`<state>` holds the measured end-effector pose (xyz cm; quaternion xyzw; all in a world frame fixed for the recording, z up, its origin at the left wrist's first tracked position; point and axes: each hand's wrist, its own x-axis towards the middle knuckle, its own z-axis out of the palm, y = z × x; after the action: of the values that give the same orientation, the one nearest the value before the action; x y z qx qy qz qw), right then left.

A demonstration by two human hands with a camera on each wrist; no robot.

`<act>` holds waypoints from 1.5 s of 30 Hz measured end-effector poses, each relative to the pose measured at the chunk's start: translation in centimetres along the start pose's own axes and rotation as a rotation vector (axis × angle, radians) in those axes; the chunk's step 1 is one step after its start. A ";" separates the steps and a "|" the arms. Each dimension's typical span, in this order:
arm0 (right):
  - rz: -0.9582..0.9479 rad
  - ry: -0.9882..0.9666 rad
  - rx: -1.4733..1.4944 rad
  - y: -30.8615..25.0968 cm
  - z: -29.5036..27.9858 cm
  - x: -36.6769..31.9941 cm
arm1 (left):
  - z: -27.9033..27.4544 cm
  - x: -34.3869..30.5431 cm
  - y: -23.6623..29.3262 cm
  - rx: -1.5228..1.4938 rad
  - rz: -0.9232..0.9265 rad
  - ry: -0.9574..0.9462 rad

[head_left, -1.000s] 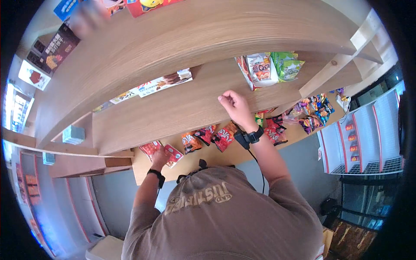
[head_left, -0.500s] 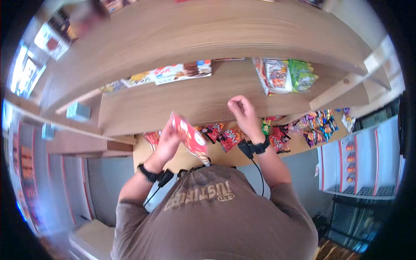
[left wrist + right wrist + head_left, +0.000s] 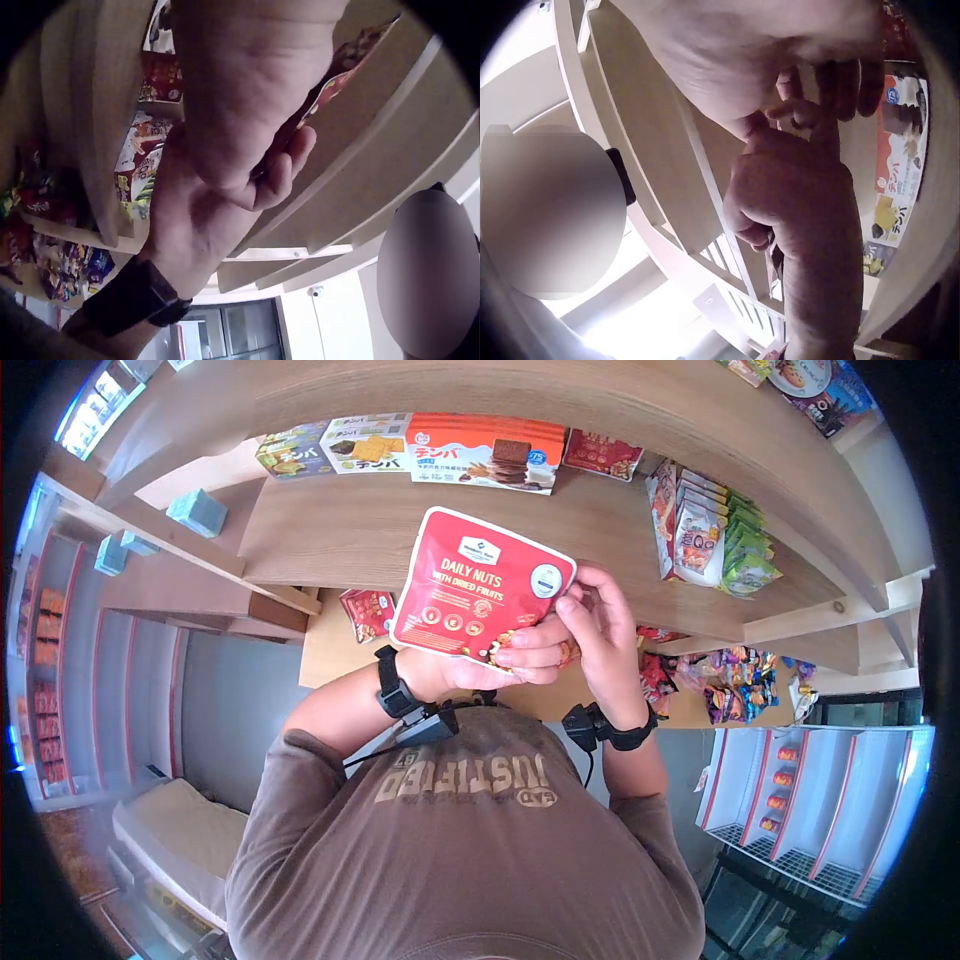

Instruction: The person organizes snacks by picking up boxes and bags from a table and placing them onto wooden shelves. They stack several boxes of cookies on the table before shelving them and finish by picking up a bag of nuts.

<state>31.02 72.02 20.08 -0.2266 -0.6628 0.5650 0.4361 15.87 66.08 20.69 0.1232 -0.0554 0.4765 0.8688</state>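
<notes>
A red pouch of nuts [image 3: 470,585], printed "Daily Nuts with Dried Fruits", is held up tilted in front of the shelf, its printed face towards the head camera. My left hand [image 3: 478,674] grips it from behind and below, mostly hidden by the pouch. At the pouch's right edge, my right hand [image 3: 605,635] pinches near the top right corner with thumb and fingers. The right wrist view has the left hand [image 3: 795,187] curled close under the right hand [image 3: 757,60]. Only a strip of the pouch [image 3: 330,90] shows in the left wrist view.
Biscuit boxes [image 3: 485,455] line the middle shelf, with a red box [image 3: 603,455] beside them. A display carton [image 3: 690,535] holds several green and white packets further right. Below, another red pouch [image 3: 368,612] and colourful snack bags [image 3: 740,685] lie on the counter. Small blue boxes [image 3: 197,512] sit left.
My left hand has lifted the pouch from the lower counter and brought it up and right, turning its face to view. The right hand has come down to the pouch and taken its edge.
</notes>
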 end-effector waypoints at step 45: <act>0.235 0.130 0.431 -2.9 -0.9 -0.8 | -1.1 1.7 -1.6 0.302 -0.063 -0.123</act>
<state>32.77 71.18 22.51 -0.2399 -0.4667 0.7242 0.4474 18.14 66.91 19.69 0.2829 -0.0324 0.4434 0.8499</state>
